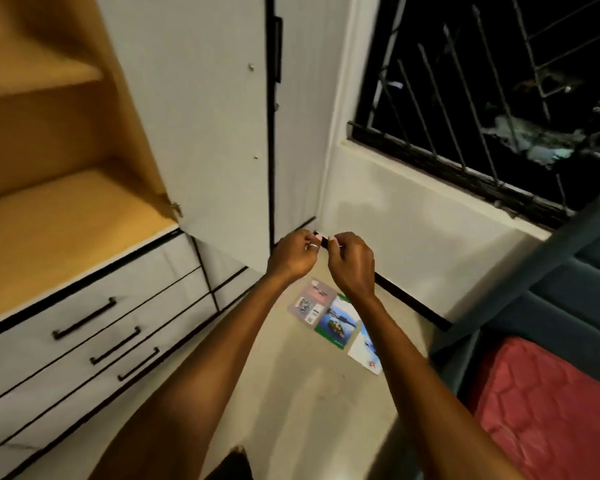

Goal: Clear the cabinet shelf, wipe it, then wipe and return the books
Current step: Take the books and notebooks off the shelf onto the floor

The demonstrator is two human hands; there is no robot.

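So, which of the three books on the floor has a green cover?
The middle book, with a green border around a boat picture. The book nearer the cabinet is greyish pink, and the book nearer the bed is mostly white.

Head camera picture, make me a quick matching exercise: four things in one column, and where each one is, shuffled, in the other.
Things:
1. books
2. red mattress
3. drawers
4. barred window

Places:
A. upper right, above the sill
B. on the floor under the hands
C. below the open wooden shelf
D. lower right corner

Pairs: 1-B, 2-D, 3-C, 4-A
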